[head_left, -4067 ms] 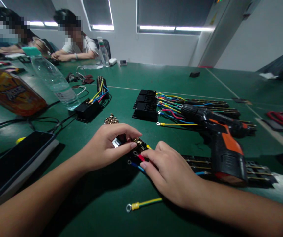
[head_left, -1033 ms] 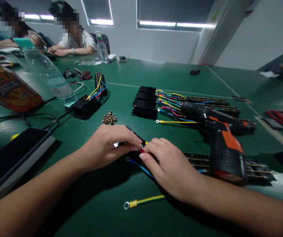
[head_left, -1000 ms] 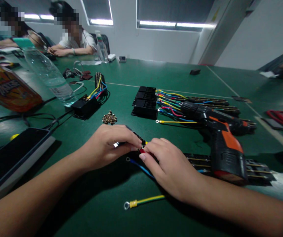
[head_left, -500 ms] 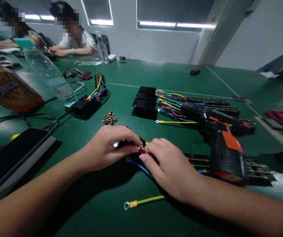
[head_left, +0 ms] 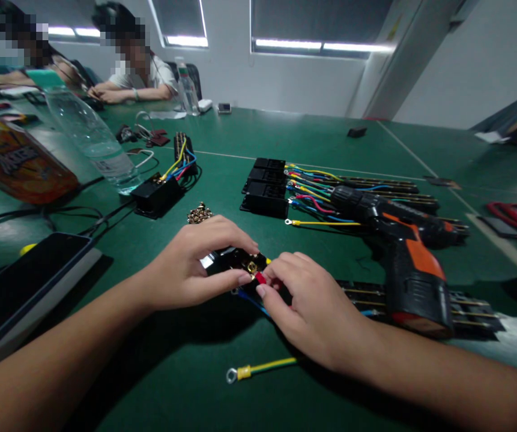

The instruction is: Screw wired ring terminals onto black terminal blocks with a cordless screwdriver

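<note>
My left hand (head_left: 195,261) is curved around a black plastic box (head_left: 229,259), thumb on the near side and fingers over the far side. A brass screw (head_left: 252,268) shows at the box's right end, close to the left thumb tip. My right hand (head_left: 305,294) pinches a wire terminal with a red sleeve (head_left: 260,278) against that end, beside the screw. A blue wire (head_left: 253,300) with a ring terminal runs below the hands. Nearer to me lies a yellow-green wire (head_left: 267,365) with a ring terminal.
Beyond my left hand is a pile of brass screws (head_left: 199,213). A power drill (head_left: 402,252) rests across wired black strips on the right. Wired black boxes (head_left: 265,195) stand behind. A phone (head_left: 33,288), bottles (head_left: 96,138) and cables lie left. Two people sit across the table.
My left thumb and fingers have spread apart, uncovering the brass screw and more of the black box. My right hand keeps its pinch on the red terminal, nearly unmoved.
</note>
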